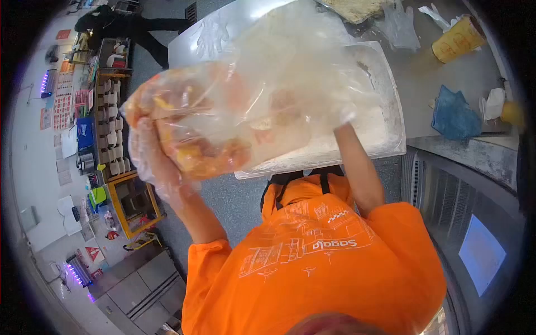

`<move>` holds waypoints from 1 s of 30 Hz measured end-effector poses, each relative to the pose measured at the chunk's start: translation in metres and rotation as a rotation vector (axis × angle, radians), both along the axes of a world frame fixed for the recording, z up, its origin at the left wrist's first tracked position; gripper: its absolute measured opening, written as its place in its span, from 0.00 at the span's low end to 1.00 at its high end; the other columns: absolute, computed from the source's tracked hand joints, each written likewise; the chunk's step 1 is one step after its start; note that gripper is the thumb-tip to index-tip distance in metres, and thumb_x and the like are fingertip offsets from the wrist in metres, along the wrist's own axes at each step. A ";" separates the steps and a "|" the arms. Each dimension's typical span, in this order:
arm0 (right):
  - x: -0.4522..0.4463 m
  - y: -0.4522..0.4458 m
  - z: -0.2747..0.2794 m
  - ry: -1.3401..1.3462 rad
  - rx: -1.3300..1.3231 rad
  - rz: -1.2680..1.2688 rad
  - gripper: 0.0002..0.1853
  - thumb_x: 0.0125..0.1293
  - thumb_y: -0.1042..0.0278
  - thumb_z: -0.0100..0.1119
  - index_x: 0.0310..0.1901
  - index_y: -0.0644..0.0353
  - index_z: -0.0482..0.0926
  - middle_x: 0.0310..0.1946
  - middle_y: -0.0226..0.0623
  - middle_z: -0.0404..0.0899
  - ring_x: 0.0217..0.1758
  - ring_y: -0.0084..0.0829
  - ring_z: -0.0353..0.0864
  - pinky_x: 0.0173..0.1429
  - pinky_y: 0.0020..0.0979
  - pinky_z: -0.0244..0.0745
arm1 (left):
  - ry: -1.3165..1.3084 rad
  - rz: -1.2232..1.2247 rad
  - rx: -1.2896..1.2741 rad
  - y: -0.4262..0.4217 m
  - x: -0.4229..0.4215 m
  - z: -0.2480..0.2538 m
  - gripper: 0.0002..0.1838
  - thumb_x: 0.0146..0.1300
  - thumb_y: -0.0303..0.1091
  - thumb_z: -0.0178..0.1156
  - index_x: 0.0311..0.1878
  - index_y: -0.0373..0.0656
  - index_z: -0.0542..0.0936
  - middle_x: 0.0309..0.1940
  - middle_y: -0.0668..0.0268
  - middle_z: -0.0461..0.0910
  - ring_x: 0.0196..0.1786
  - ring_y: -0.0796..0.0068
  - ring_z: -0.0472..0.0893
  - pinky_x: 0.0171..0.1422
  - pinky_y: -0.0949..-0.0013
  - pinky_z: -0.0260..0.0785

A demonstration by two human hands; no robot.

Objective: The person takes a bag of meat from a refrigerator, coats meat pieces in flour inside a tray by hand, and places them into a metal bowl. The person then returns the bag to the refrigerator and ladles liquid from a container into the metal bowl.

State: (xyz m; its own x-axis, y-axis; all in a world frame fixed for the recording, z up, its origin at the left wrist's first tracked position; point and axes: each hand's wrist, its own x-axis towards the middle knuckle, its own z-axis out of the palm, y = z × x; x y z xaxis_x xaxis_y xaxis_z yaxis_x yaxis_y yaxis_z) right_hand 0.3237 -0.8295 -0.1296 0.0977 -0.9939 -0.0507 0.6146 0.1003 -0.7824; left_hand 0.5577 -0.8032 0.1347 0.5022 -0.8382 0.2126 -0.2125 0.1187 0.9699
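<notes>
A large clear plastic bag (268, 111) is held up in front of me, with orange-coloured pieces that look like marinated meat (212, 153) at its left end. My left hand (153, 148), in a thin clear glove, grips that filled end from the outer side. At the loose, cloudy end of the bag is my right hand (344, 120); blur and plastic film hide its fingers. Under the bag lies a white tray (391, 125), its surface dusted with a pale powder.
On the metal table, clear gloves (212, 40) lie at the far left and another clear glove (401, 27) at the back. A yellow tub (459, 39) and a blue crumpled bag (455, 113) are to the right. A person in dark clothes (139, 28) stands at the far left.
</notes>
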 end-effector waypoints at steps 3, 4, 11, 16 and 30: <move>-0.013 0.021 0.002 0.450 -0.150 0.015 0.30 0.76 0.51 0.48 0.70 0.63 0.62 0.61 0.40 0.73 0.62 0.34 0.74 0.67 0.36 0.73 | -0.101 -0.050 -0.012 -0.013 0.014 0.000 0.21 0.71 0.37 0.60 0.59 0.31 0.78 0.56 0.59 0.79 0.55 0.72 0.78 0.61 0.68 0.71; -0.014 0.023 0.002 0.597 -0.216 0.013 0.30 0.76 0.51 0.48 0.70 0.63 0.62 0.61 0.40 0.72 0.62 0.34 0.74 0.67 0.36 0.73 | -0.187 -0.089 0.027 -0.014 0.011 0.001 0.20 0.71 0.38 0.59 0.58 0.31 0.79 0.56 0.59 0.79 0.55 0.72 0.78 0.61 0.69 0.71; 0.008 0.000 0.001 0.919 -0.409 -0.022 0.31 0.76 0.50 0.48 0.71 0.62 0.61 0.61 0.40 0.72 0.62 0.34 0.74 0.67 0.36 0.72 | 0.048 -0.209 0.078 -0.031 0.006 -0.046 0.19 0.74 0.42 0.56 0.56 0.35 0.80 0.46 0.65 0.82 0.48 0.79 0.79 0.54 0.74 0.71; 0.038 -0.014 -0.011 0.829 -0.377 -0.051 0.31 0.76 0.49 0.48 0.71 0.62 0.61 0.62 0.41 0.72 0.63 0.34 0.74 0.67 0.36 0.72 | -0.310 -0.440 0.008 -0.030 -0.015 -0.013 0.16 0.71 0.37 0.60 0.55 0.37 0.81 0.46 0.66 0.82 0.47 0.81 0.79 0.52 0.75 0.72; 0.072 0.006 0.046 -0.924 -0.161 0.392 0.55 0.63 0.24 0.49 0.78 0.60 0.47 0.75 0.45 0.57 0.70 0.46 0.68 0.73 0.47 0.65 | 0.094 -0.619 -0.026 -0.074 -0.002 -0.014 0.06 0.70 0.26 0.60 0.47 0.40 0.82 0.42 0.70 0.82 0.42 0.88 0.78 0.45 0.81 0.72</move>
